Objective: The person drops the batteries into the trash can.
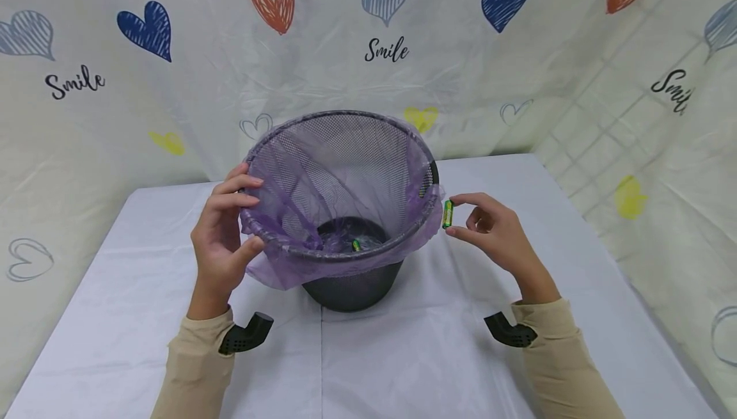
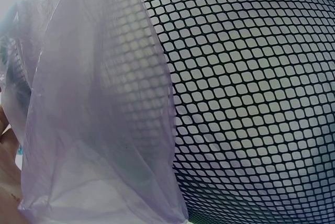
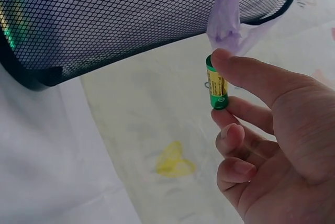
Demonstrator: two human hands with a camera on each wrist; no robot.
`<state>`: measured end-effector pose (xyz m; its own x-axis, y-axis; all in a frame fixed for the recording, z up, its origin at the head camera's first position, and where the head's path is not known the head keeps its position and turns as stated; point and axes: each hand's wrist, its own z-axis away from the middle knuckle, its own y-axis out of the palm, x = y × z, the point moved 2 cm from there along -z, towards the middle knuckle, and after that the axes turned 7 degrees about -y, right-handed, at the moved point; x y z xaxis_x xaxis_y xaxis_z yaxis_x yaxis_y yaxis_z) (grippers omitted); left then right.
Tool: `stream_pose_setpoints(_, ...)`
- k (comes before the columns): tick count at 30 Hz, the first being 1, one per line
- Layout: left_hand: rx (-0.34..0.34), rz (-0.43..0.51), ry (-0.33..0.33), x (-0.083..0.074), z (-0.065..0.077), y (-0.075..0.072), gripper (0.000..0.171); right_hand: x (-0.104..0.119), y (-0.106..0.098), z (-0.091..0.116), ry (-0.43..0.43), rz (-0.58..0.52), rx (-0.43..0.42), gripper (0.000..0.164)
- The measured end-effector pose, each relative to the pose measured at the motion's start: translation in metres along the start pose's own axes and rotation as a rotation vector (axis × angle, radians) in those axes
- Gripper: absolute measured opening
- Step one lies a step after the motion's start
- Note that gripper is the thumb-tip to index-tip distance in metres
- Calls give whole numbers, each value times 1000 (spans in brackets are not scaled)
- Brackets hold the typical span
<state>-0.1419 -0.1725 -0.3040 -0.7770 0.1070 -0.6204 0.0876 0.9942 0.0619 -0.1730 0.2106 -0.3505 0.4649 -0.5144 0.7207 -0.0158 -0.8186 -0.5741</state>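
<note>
A black mesh wastebasket [image 1: 374, 288] stands on the table, lined with a thin purple plastic bag [image 1: 288, 265] folded over its rim. My left hand [image 1: 221, 233] holds the rim at its left side, fingers over the edge and thumb on the near part. To the right of the rim, my right hand [image 1: 489, 227] pinches a small green and yellow battery [image 3: 217, 85] by its two ends, between thumb and fingertip. The battery is just outside the bag's edge. Down inside the basket lies another small green and yellow item [image 1: 356, 245], partly seen through the bag.
A white cloth covers the table [image 1: 449, 355]. Behind and to the right hangs a pale curtain [image 1: 322, 73] printed with hearts and "Smile". Each sleeve carries a black wrist mount [image 1: 247, 334]. In the left wrist view, bag and mesh [image 2: 251, 88] fill most of the picture.
</note>
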Motion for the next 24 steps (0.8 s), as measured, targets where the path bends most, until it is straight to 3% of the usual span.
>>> stream_pose_setpoints(7, -1, -1, 0, -1, 0, -1, 49, 26, -6, 1, -68, -12, -40, 44)
stream_pose_setpoints(24, 1, -1, 0, -1, 0, 1, 49, 41, -11, 2, -163, -67, -81, 46)
